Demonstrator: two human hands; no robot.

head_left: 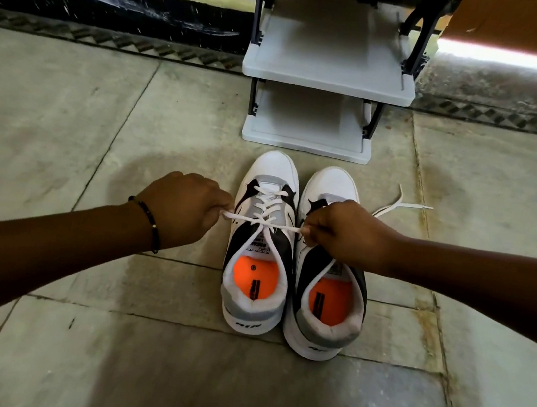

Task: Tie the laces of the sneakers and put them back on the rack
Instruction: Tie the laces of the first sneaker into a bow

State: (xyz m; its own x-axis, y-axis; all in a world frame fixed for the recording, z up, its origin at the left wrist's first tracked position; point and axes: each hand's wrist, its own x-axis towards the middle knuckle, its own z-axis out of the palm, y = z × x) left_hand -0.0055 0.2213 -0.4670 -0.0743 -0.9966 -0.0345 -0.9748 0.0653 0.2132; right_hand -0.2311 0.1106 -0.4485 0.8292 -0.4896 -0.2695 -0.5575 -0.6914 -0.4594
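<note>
Two white, grey and black sneakers with orange insoles stand side by side on the stone floor, toes pointing at the rack. My left hand [187, 209] and my right hand [339, 232] each grip one end of the left sneaker's [260, 236] white lace [266, 224], which is stretched taut and level across the tongue. My right hand covers the tongue of the right sneaker [328, 280]. That shoe's loose lace [398, 206] trails on the floor to its right.
A grey shoe rack [325, 83] with dark posts stands just beyond the toes, its two visible shelves bare. A dark patterned wall base runs behind it. Stone floor tiles [98, 127] spread on all sides.
</note>
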